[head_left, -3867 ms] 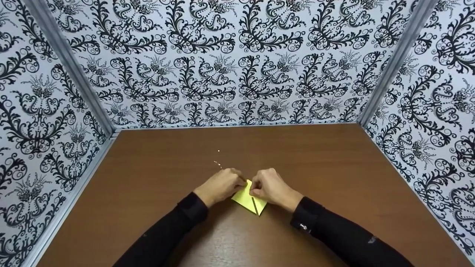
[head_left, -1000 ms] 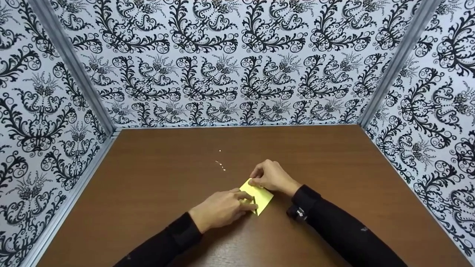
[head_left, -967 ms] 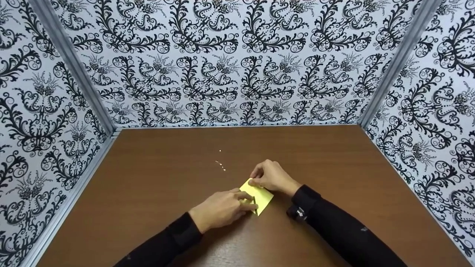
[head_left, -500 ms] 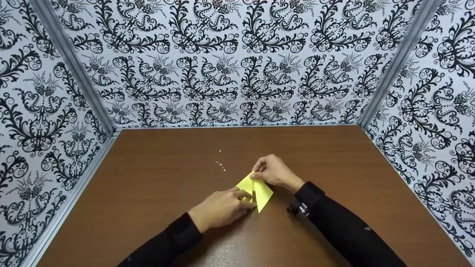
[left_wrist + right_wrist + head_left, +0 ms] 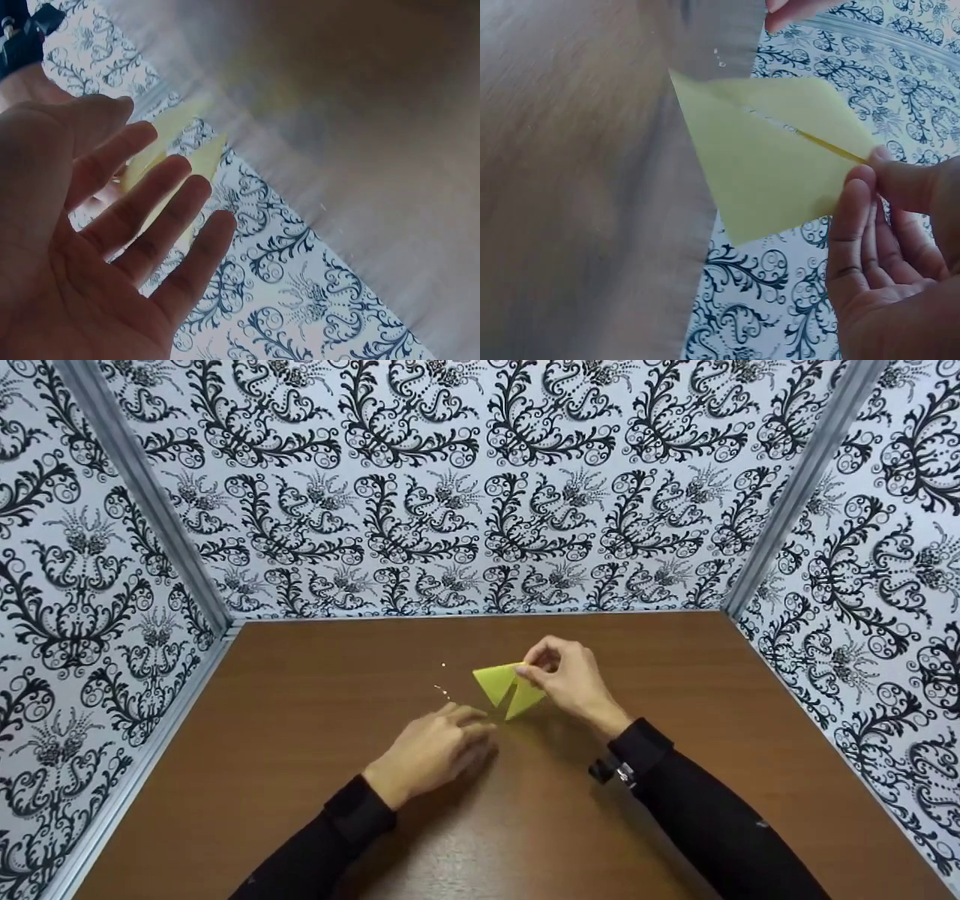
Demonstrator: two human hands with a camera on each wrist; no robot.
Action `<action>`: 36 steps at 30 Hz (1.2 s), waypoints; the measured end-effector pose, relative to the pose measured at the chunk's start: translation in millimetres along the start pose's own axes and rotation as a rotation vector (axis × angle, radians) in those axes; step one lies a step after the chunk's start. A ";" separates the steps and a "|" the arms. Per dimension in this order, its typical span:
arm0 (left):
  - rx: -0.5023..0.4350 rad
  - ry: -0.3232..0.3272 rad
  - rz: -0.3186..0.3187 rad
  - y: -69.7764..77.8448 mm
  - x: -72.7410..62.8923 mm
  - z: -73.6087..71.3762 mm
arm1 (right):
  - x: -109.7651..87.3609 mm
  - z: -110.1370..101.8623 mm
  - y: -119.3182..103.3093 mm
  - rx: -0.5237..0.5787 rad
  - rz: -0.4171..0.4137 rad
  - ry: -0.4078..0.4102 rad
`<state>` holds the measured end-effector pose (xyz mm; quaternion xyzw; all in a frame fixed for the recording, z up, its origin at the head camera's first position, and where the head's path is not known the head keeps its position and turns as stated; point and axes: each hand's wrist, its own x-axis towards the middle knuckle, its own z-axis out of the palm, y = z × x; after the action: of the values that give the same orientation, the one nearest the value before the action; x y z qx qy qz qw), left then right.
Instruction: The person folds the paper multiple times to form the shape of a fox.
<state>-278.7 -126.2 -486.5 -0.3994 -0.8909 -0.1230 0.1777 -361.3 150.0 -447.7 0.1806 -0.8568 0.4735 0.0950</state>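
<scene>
A folded sheet of yellow paper is held up off the table, its two flaps parted by a narrow slit. My right hand pinches the paper's upper corner between thumb and fingertips. In the right wrist view, the paper shows its full kite-like shape with the fold line running to the pinched corner. My left hand hovers to the left and nearer me, apart from the paper and holding nothing. Its fingers are spread and relaxed in the left wrist view, where the hand partly hides the paper.
Small white specks lie on the brown table beyond my left hand. Patterned black-and-white walls enclose the table at the back and both sides, with grey metal strips at the corners.
My right hand has lifted the yellow paper up and away from me, tilting it. My left hand has let go of the paper and drawn back to the left. Earlier, both hands worked on it flat.
</scene>
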 end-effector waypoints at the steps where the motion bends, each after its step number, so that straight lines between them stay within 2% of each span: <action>1: 0.010 0.011 -0.006 -2.1 0.3 -0.5 | -0.9 -0.8 -1.0 0.005 -0.022 0.015; 6: 0.051 0.071 -0.030 -12.1 -1.3 -1.6 | -7.8 1.1 -0.2 -0.034 -0.164 0.065; 10: 0.083 0.112 -0.056 -18.5 -3.0 -1.2 | -16.5 7.5 3.9 -0.098 -0.276 0.060; 16: 0.125 0.164 -0.113 -22.3 -4.0 -2.0 | -28.2 16.3 8.3 -0.165 -0.409 -0.009; 23: 0.167 0.220 -0.154 -21.5 -3.6 -0.6 | -43.4 20.2 8.9 -0.185 -0.453 -0.135; 26: 0.138 0.204 -0.142 -19.1 -3.1 2.0 | -51.5 22.6 8.9 -0.242 -0.432 -0.213; 31: 0.058 0.110 -0.113 -10.5 -2.2 8.5 | -63.3 27.1 8.0 -0.341 -0.383 -0.343; 36: 0.022 0.032 -0.090 -1.9 -0.1 15.2 | -69.7 30.1 5.9 -0.392 -0.399 -0.412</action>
<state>-283.5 -122.0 -500.4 -0.3550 -0.9063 -0.1275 0.1905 -299.5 142.7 -491.7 0.4148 -0.8804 0.2258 0.0438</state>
